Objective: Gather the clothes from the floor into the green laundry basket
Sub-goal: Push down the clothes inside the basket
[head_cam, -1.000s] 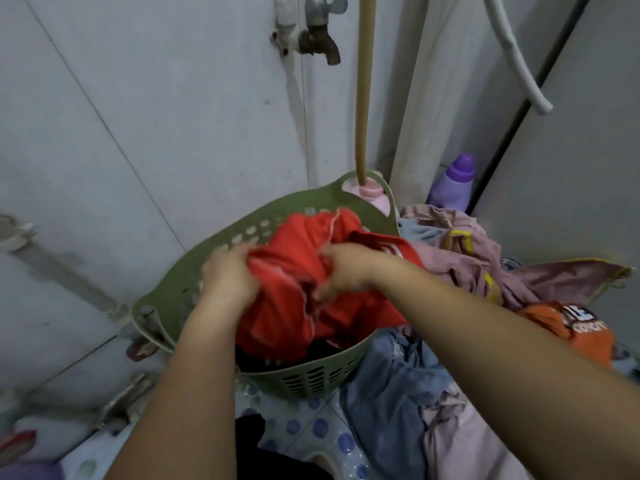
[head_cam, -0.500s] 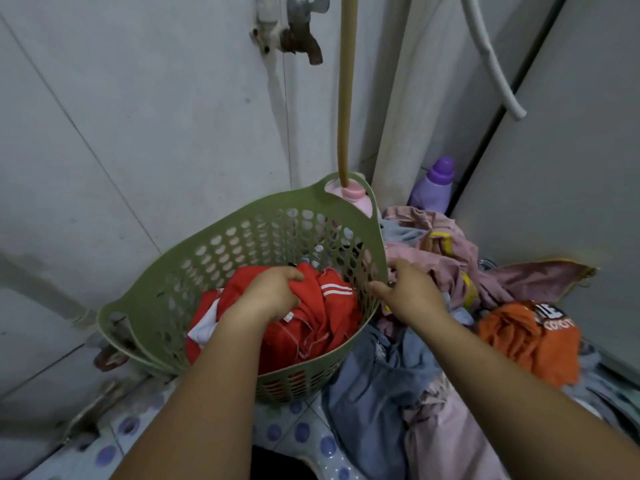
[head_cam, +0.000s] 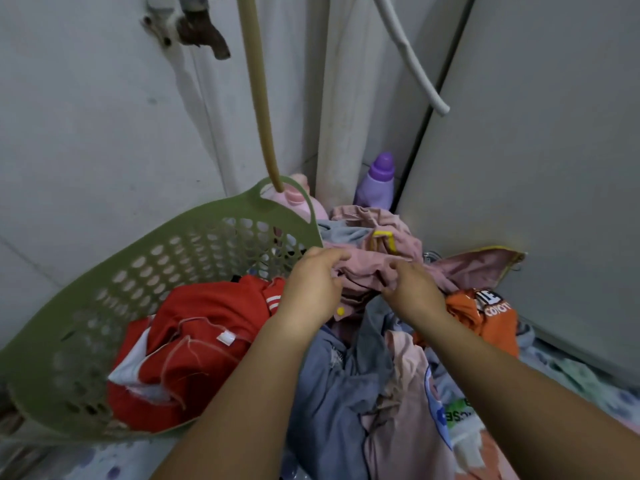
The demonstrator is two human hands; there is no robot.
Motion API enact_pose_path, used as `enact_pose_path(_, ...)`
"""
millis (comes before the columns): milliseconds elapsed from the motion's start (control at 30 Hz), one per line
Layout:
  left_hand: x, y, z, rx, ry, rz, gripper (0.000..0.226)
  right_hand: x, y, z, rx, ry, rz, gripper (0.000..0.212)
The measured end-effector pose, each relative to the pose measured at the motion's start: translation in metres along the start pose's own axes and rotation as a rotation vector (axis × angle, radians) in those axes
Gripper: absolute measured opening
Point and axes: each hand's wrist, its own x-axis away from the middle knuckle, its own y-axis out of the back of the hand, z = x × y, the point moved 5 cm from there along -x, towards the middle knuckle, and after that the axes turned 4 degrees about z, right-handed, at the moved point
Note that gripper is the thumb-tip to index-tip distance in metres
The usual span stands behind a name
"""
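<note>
The green laundry basket sits tilted against the tiled wall on the left, its open mouth facing the person. A red garment with white stripes and a small white tag lies bunched inside it.

Just right of the basket's rim, both hands meet at a crumpled pink garment with yellow trim that tops the pile of clothes on the floor. The left hand curls its fingers round a fold of this pink cloth beside the basket's rim. The right hand pinches the same garment close by, fingers bent into the fabric.

Below the hands, a blue-grey garment spreads over the floor, with a pale pink shirt bearing a blue print lying over its right part. An orange shirt with white lettering lies to the right of the right wrist, near a grey cabinet panel.

Behind the pile, a purple bottle stands in the corner. A pink bottle shows through the basket's handle hole, and a tan hose hangs down to it. A tap juts from the wall above, and a white hose curves down on the right.
</note>
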Motion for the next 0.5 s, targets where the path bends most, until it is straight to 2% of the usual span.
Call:
enact_pose_path(233,-0.026,-0.013,-0.012,0.055,-0.041,-0.036,0.041,-0.05,-0.009,-0.018,0.097,-0.044,-0.072,0.051)
enact_pose_path(300,-0.032,-0.014,-0.015,0.081,-0.052,-0.046,0.041,-0.06,-0.015,-0.026,0.111,-0.094,-0.034,0.048)
enact_pose_path(400,-0.037,-0.015,-0.014,0.089,-0.04,-0.058,0.041,-0.067,-0.018,-0.031,0.007,-0.08,0.015,0.027)
enact_pose_path(500,-0.04,-0.018,-0.015,0.1,-0.027,-0.051,0.044,-0.058,-0.003,-0.029,-0.18,-0.021,-0.046,0.019)
